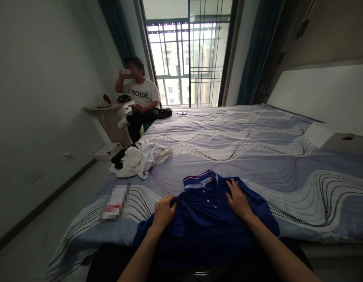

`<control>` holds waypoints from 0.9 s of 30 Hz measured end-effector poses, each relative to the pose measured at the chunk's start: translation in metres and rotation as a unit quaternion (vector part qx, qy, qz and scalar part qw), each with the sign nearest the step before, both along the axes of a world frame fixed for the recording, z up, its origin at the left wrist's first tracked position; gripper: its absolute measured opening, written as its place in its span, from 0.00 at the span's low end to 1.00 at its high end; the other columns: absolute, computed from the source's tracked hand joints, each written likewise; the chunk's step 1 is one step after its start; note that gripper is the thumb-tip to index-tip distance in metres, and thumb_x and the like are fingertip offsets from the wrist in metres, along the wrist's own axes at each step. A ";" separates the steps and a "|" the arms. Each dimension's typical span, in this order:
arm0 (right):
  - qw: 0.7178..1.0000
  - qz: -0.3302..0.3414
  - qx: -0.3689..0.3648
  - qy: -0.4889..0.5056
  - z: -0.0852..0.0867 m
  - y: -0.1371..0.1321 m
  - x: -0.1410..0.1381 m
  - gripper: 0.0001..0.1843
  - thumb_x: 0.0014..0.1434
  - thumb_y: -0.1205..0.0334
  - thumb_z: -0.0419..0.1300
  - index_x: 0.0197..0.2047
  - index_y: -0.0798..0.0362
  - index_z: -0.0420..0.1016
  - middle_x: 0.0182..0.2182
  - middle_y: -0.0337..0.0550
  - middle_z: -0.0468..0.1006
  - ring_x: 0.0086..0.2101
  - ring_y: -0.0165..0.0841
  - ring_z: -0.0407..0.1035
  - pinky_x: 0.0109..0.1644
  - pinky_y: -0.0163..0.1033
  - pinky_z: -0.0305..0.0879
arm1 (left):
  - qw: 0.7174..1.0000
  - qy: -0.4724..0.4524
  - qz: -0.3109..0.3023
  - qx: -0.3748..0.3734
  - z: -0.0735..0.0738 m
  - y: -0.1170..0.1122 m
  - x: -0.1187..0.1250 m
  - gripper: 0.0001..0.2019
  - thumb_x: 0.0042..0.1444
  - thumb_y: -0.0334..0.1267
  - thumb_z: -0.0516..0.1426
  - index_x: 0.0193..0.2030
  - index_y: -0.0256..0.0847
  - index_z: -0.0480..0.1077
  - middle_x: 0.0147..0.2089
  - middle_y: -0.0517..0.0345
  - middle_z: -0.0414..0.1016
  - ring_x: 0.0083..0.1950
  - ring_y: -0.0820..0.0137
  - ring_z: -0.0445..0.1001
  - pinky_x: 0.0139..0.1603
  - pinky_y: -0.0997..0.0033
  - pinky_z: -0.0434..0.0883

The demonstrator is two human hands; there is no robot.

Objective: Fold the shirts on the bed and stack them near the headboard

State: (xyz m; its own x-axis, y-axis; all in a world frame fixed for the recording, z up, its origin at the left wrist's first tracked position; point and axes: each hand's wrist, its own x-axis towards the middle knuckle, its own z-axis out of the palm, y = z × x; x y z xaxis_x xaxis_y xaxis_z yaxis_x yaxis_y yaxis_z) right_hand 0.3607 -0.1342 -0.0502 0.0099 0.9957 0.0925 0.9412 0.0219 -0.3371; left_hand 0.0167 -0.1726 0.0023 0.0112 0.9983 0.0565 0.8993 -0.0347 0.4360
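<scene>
Blue, soft-fabric polo shirt with a striped collar and small pale buttons (209, 223) is being held spread out at the near edge of a grey-lavender, wave-patterned bedsheet (216, 135), a bunch of its cloth beside the collar being pinched by the fingers of the left hand (164, 212). Across the other shoulder, the right hand (237, 199) is being rested flat, its fingers being held slightly apart on the cloth. Beyond the left hand, a crumpled heap of white and black clothes (133, 160) is being supported by the same bedsheet.
</scene>
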 end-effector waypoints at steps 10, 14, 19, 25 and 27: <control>0.994 -0.062 0.071 -0.056 -0.001 0.038 -0.003 0.33 0.67 0.47 0.51 0.69 0.55 0.60 0.58 0.58 0.70 0.58 0.50 0.60 0.59 0.53 0.59 | 0.998 -0.039 0.048 -0.006 0.040 0.057 0.014 0.27 0.52 0.32 0.52 0.60 0.41 0.72 0.58 0.46 0.72 0.60 0.58 0.69 0.60 0.61 0.64; 0.990 0.009 0.110 -0.085 0.007 0.051 -0.003 0.17 0.67 0.52 0.54 0.50 0.54 0.75 0.47 0.54 0.75 0.50 0.46 0.65 0.62 0.52 0.53 | 0.996 0.063 0.050 -0.049 0.017 0.050 0.043 0.30 0.57 0.54 0.55 0.60 0.35 0.69 0.57 0.36 0.72 0.60 0.47 0.69 0.57 0.51 0.65; 0.991 0.052 0.085 -0.090 0.008 0.077 -0.003 0.15 0.72 0.59 0.45 0.46 0.54 0.71 0.43 0.52 0.77 0.45 0.43 0.69 0.53 0.44 0.59 | 0.988 0.153 -0.012 0.023 -0.016 0.062 0.036 0.19 0.67 0.49 0.45 0.48 0.42 0.71 0.44 0.48 0.75 0.47 0.58 0.74 0.47 0.60 0.67; 0.995 -0.045 0.052 -0.067 0.012 0.138 -0.012 0.14 0.73 0.58 0.45 0.49 0.56 0.68 0.41 0.53 0.78 0.43 0.41 0.72 0.44 0.39 0.58 | 0.985 0.165 -0.015 0.054 -0.021 0.172 0.012 0.18 0.67 0.50 0.46 0.50 0.46 0.70 0.45 0.51 0.75 0.48 0.60 0.73 0.45 0.65 0.66; 0.994 -0.069 0.047 -0.066 0.014 0.162 -0.015 0.15 0.73 0.58 0.46 0.49 0.56 0.68 0.42 0.54 0.78 0.44 0.42 0.72 0.45 0.40 0.58 | 0.985 0.160 -0.024 0.060 -0.022 0.213 0.011 0.18 0.67 0.51 0.46 0.51 0.45 0.71 0.46 0.50 0.75 0.49 0.60 0.73 0.46 0.64 0.67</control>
State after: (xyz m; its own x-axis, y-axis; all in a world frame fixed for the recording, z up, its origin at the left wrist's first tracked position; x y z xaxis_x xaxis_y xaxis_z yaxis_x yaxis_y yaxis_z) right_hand 0.3458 0.0283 -0.0358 0.1278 0.9723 0.1955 0.9734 -0.0851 -0.2129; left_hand 0.0276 0.0404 -0.0192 0.0952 0.9826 0.1597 0.9861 -0.1151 0.1200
